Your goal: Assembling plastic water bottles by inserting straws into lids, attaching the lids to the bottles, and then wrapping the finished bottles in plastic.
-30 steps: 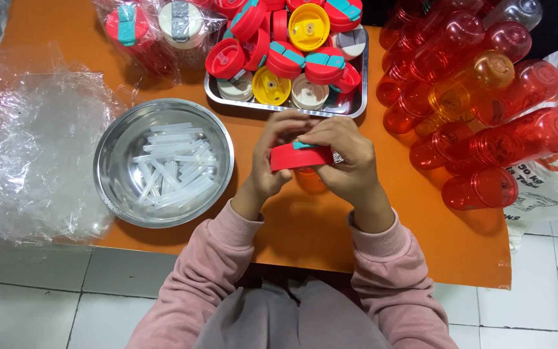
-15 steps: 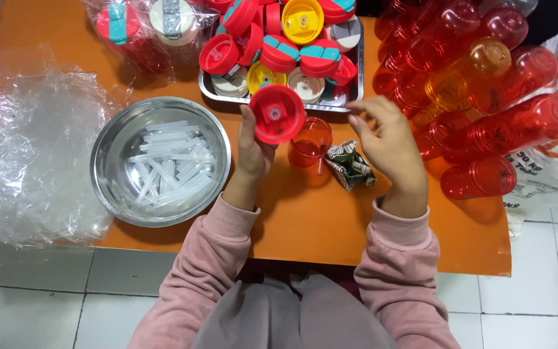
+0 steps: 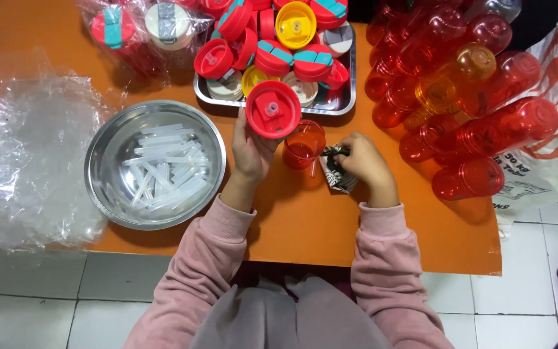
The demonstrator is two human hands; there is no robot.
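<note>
My left hand [image 3: 251, 150] has its fingers closed around the rim of a red round lid [image 3: 272, 108], held up facing me so its spout and little square tab show. My right hand [image 3: 364, 163] rests on the table with fingertips pinched on a small crinkled foil packet [image 3: 335, 173], which lies flat just beside a red translucent cup [image 3: 303, 143] standing upright between my two hands.

By my reading, I am midway through fitting out one cup: lid in one hand, packet in the other, cup waiting open. The next move seems to call for a clean pinch-lift of the packet over the cup's mouth, then squaring the lid level onto the rim so it seats without tipping the light cup.

Beyond my hands, a steel tray [image 3: 350, 97] heaped with red, yellow and white lids sits at the far edge, touching the lid I hold from this angle. To my left, a steel bowl [image 3: 108, 139] holds clear plastic straws [image 3: 159, 171]. To my right lies a pile of red and orange cups [image 3: 466, 97] on their sides. Crumpled clear plastic wrap [image 3: 24, 148] covers the left end of the orange table [image 3: 305, 226], which stands on a pale tiled floor [image 3: 33, 304].
</note>
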